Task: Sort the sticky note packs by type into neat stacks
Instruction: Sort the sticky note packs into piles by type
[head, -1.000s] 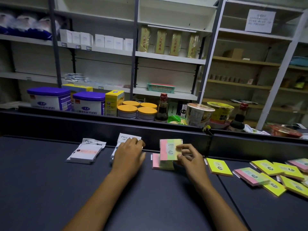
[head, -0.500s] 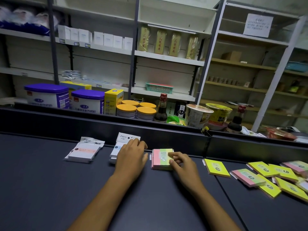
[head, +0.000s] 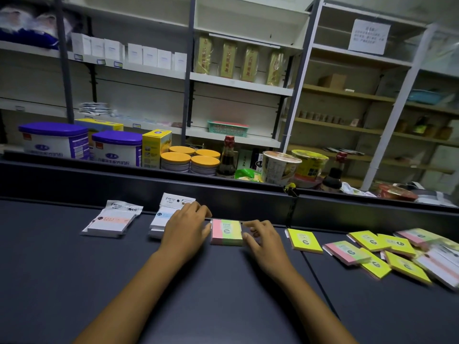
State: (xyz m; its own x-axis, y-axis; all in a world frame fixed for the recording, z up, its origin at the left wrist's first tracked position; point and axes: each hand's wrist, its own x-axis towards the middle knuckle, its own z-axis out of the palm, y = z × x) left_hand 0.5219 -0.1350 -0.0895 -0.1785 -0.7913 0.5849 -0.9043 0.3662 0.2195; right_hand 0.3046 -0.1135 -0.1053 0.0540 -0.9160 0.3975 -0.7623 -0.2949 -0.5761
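Pink-green-yellow stack (head: 226, 231) lies flat on the dark tabletop (head: 74, 281), close to its far edge, between the two hands. Left hand (head: 185, 225) rests palm down, fingers straight and relaxed, the thumb side touching the stack's left edge; the hand partly covers a white pack stack (head: 159, 220). Right hand (head: 263, 240) sits at the stack's right edge, fingers (head: 250, 223) loosely bent and touching its far right corner; whether they pinch it cannot be told. Another white pack stack (head: 110, 220) lies further left. One yellow pack (head: 305, 240) lies just right of the right hand. Toward the right edge, loose packs (head: 387, 254) overlap in a heap.
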